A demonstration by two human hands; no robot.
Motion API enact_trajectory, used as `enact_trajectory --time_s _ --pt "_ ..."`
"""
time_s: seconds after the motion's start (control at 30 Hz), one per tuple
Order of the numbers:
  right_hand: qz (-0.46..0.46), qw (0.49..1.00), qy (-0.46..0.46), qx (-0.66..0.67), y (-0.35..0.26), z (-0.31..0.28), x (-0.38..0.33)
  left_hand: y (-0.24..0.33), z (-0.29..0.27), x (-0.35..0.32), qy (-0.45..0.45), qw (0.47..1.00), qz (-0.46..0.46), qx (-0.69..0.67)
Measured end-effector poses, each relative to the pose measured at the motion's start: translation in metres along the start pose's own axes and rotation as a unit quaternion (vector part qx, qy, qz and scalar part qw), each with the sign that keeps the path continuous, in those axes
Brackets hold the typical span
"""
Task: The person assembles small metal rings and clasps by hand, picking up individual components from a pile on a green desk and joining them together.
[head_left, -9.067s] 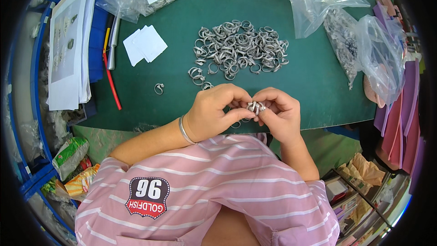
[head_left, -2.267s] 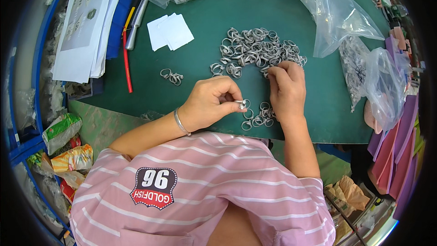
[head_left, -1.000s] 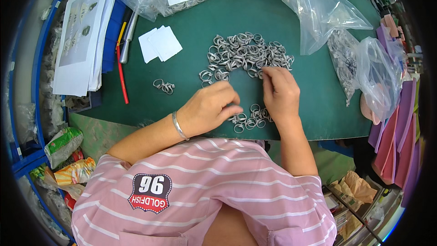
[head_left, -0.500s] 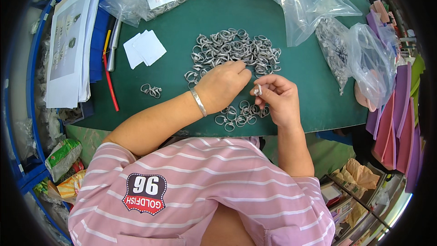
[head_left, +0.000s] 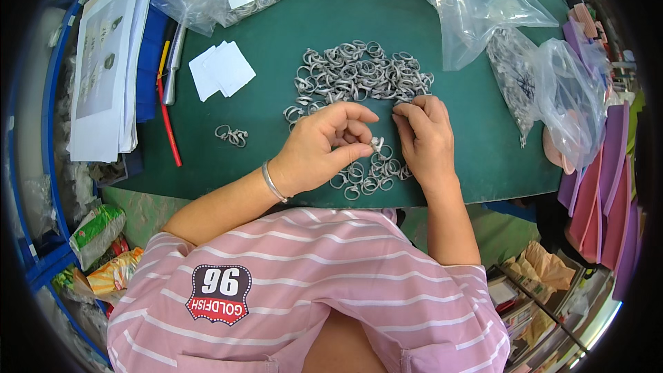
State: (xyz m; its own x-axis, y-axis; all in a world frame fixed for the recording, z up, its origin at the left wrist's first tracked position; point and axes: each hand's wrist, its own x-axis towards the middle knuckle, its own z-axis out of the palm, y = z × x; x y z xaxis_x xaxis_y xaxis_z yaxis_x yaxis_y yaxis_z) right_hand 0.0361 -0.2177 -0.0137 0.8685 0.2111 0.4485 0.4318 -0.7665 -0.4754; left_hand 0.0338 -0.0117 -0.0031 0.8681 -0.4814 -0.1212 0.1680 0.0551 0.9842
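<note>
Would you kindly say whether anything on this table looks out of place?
Nothing looks plainly damaged or spilled. The small ring cluster below the white cards looks slightly odd, lying apart from the large ring pile, perhaps deliberately.

Grey ring pile (head_left: pixel 359 77): right hand (head_left: pixel 429 139) at its near right edge; left hand (head_left: pixel 312 146) on its near side, thumb and forefinger parted. White cards (head_left: pixel 233 70) left of pile.
</note>
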Motion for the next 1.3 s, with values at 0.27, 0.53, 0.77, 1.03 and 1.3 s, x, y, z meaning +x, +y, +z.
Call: enact_trajectory --time_s 0.27,0.53,0.77,1.03,1.3 --pt "0.043 0.997 0.069 0.017 0.005 0.0 -0.001 -0.001 0.002 -0.006 0.003 0.998 0.05 -0.044" --pt "0.288 0.91 0.108 0.278 0.007 0.004 -0.009 -0.006 0.004 -0.005 0.013 0.996 0.084 -0.042" --pt "0.302 0.9 0.092 0.299 -0.001 0.004 -0.004 -0.003 0.002 -0.007 0.012 0.998 0.054 -0.042" --pt "0.329 0.862 0.084 0.377 -0.005 0.005 0.0 0.002 0.003 -0.007 0.01 0.999 0.045 0.006" --pt "0.411 0.743 0.003 0.528 -0.015 -0.005 0.005 0.001 0.003 -0.005 -0.061 0.94 0.118 0.314"
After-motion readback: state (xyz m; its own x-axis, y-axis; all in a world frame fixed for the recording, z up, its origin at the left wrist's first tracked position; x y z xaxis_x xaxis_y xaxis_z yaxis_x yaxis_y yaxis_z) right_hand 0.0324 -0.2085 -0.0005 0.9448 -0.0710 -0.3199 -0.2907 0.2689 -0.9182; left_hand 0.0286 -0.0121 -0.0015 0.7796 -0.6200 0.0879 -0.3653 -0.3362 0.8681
